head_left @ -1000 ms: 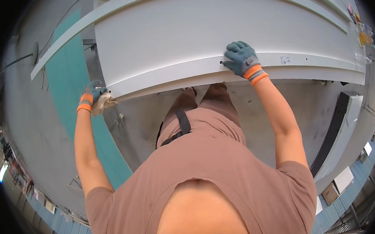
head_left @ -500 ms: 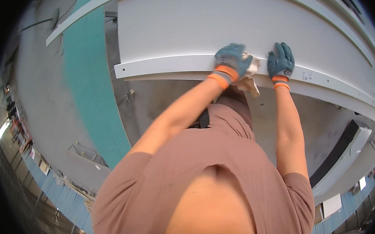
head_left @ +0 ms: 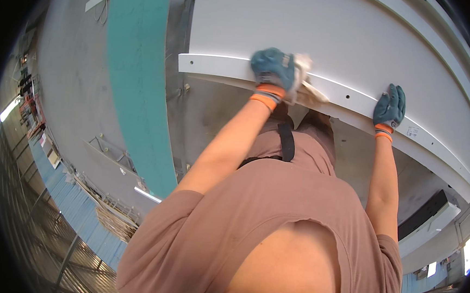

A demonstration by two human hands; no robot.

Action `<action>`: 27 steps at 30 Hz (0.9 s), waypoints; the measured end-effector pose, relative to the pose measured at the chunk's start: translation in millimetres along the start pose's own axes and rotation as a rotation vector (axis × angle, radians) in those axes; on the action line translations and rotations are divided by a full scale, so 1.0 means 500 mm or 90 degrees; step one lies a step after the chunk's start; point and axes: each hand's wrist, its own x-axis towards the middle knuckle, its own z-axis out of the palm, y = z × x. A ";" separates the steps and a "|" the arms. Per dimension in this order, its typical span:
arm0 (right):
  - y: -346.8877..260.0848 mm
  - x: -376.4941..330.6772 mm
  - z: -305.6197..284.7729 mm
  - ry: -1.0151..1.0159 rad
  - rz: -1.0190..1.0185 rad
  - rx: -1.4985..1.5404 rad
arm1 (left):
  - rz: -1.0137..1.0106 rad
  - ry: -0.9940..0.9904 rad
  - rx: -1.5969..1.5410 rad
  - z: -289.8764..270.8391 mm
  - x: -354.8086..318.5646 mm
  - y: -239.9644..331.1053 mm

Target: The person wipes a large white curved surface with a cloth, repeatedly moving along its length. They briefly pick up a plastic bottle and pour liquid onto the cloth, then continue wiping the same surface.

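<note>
My left hand (head_left: 273, 70), in a blue-green work glove with an orange cuff, is closed around a crumpled cream cloth (head_left: 314, 93). It presses on the white rail (head_left: 219, 65) along the near edge of a large white panel (head_left: 293, 20). Part of the cloth hangs past the rail's near side. Farther right, my right hand (head_left: 390, 107), gloved alike, lies over the same rail with its fingers stretched onto the panel; nothing is in it. Small dark holes dot the rail, and a small white label (head_left: 412, 131) sticks to it just right of my right hand.
A long green board (head_left: 139, 80) lies to the left of the panel, with a metal frame between them. At the lower right is a black and white long piece (head_left: 429, 217). Another white rail (head_left: 418, 26) runs along the panel's far side. Grey floor shows below.
My left hand has slid left along the rail with the cloth, closer to the rail's left end. My right hand stays near the label. The whole view has shifted and turned a little.
</note>
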 end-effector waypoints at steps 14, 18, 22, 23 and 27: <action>0.004 -0.008 0.000 0.002 0.006 -0.015 | -0.470 0.111 0.222 -0.184 0.085 -0.568; 0.001 0.001 0.011 0.011 -0.006 0.010 | -0.571 0.000 0.266 -0.322 -0.006 -0.748; 0.000 -0.005 0.005 0.001 0.016 -0.013 | -0.682 0.123 0.204 -0.407 -0.038 -0.727; 0.002 -0.004 0.006 0.003 0.015 -0.017 | -0.621 0.120 0.113 -0.420 -0.029 -0.695; 0.003 -0.007 0.001 0.001 0.016 -0.029 | 0.021 -0.082 0.287 -0.404 -0.029 -0.525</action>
